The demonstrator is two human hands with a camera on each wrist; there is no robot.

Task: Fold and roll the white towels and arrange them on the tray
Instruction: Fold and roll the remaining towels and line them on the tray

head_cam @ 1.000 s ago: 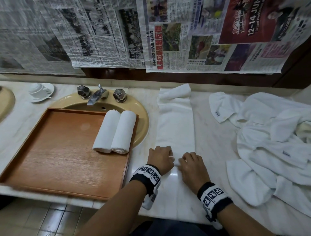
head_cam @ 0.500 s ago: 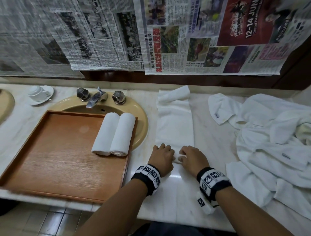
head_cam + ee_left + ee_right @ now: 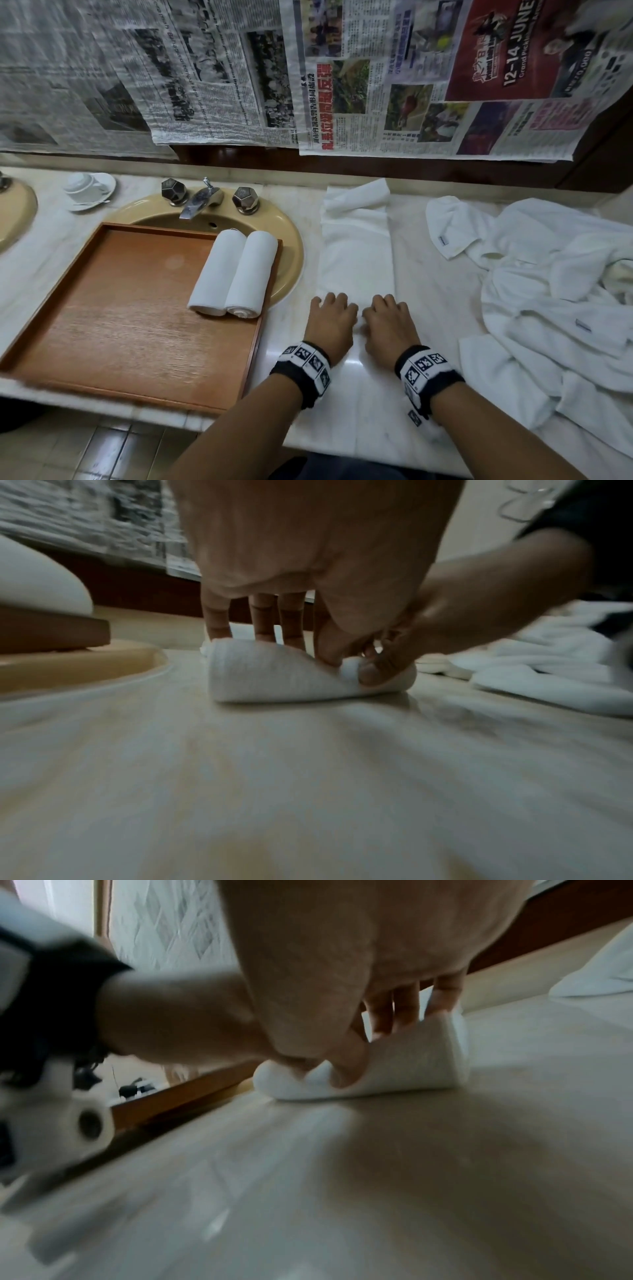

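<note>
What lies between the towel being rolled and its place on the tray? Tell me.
Nothing visible blocks it. Both hands, left and right, roll the folded towel on the counter. The wooden tray sits to its left, with bare wood beside the two rolled towels.

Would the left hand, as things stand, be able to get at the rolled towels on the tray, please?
Probably yes: the left hand lies beside the tray, nothing stands before the rolled towels, but it grips the towel.

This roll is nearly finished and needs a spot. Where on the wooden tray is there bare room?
The brown wooden tray is bare left of and in front of the two rolled white towels, which lie against its far right corner. The marble counter right of both hands is crowded by the heap of loose white towels.
</note>
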